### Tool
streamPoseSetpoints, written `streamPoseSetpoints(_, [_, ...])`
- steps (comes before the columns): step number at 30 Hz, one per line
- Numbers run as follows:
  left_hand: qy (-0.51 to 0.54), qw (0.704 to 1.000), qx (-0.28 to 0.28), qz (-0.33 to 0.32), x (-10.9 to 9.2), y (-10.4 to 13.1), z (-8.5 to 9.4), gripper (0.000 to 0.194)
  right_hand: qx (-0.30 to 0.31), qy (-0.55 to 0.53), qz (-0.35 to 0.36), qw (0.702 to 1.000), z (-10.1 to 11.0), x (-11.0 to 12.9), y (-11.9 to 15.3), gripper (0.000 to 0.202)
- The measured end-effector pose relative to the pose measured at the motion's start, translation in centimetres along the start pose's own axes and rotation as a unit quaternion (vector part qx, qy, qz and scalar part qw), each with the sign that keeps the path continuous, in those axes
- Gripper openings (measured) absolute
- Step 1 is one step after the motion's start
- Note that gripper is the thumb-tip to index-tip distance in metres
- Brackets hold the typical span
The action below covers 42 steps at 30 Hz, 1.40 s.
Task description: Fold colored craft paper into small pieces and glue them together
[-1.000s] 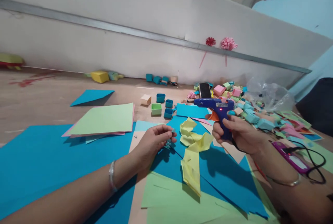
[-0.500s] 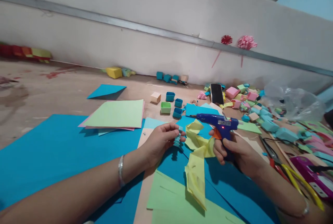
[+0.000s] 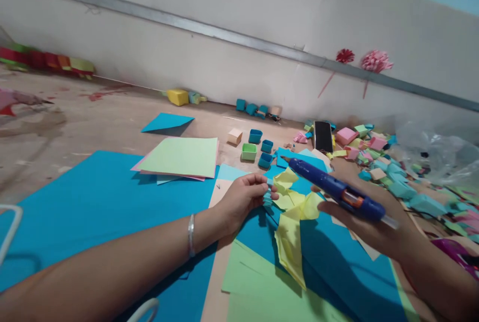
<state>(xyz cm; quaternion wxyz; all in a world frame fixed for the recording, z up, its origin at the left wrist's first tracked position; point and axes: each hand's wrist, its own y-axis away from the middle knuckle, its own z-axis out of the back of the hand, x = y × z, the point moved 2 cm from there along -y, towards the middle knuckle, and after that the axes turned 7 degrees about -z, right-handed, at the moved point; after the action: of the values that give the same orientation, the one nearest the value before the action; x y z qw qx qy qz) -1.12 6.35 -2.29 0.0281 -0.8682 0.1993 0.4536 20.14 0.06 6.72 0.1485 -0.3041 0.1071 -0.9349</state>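
Between the thumb and fingers of my left hand (image 3: 245, 200) is a small light-blue folded paper strip (image 3: 267, 197), pleated like an accordion. My right hand (image 3: 377, 217) grips a blue hot glue gun (image 3: 333, 182), its nozzle pointing left and a clear glue stick poking out of its back end. The gun's handle is hidden by the hand. Just below and between both hands lies a crumpled yellow paper (image 3: 292, 227), on blue sheets (image 3: 333, 257) and a light-green sheet (image 3: 262, 282).
Small open paper boxes (image 3: 249, 151) stand beyond my hands. A stack of coloured sheets (image 3: 183, 157) lies to the left. At the right are a phone (image 3: 323, 136), a heap of paper cubes (image 3: 400, 187), a plastic bag (image 3: 437, 150) and a purple power strip (image 3: 458, 257).
My right hand has turned the glue gun over toward me, so its top now shows, and moved it slightly right. My left hand keeps its pinch. The view has shifted left.
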Motion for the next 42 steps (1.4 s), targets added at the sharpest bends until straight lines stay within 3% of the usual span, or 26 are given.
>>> streamPoseSetpoints(4, [0.019,0.998,-0.034,-0.051,-0.1,-0.3,0.2,0.013,-0.092,0.002,-0.009,0.996,-2.8,-0.7,-2.9,0.015])
streamPoseSetpoints(7, [-0.010,0.991,-0.079,-0.106,-0.4,-0.7,0.7,0.012,-0.125,-0.032,-0.077,0.989,-5.8,-2.0,-3.7,0.023])
streamPoseSetpoints(10, [-0.060,0.981,-0.094,-0.156,-0.8,-1.2,1.2,0.011,-0.142,-0.044,-0.109,0.983,-7.3,-2.6,-3.3,0.028])
streamPoseSetpoints(19, [-0.164,0.966,-0.078,-0.183,-1.2,-1.2,1.5,0.007,-0.112,-0.062,-0.013,0.992,-7.7,-2.2,-1.6,0.026])
streamPoseSetpoints(30, [-0.191,0.963,-0.061,-0.179,-0.9,-1.2,1.6,0.005,-0.070,-0.071,-0.010,0.995,-7.5,-4.1,-1.9,0.019])
streamPoseSetpoints(42, [-0.198,0.962,-0.050,-0.180,-0.9,-1.2,1.5,0.005,-0.075,-0.066,-0.004,0.995,-7.5,-4.4,-2.0,0.018])
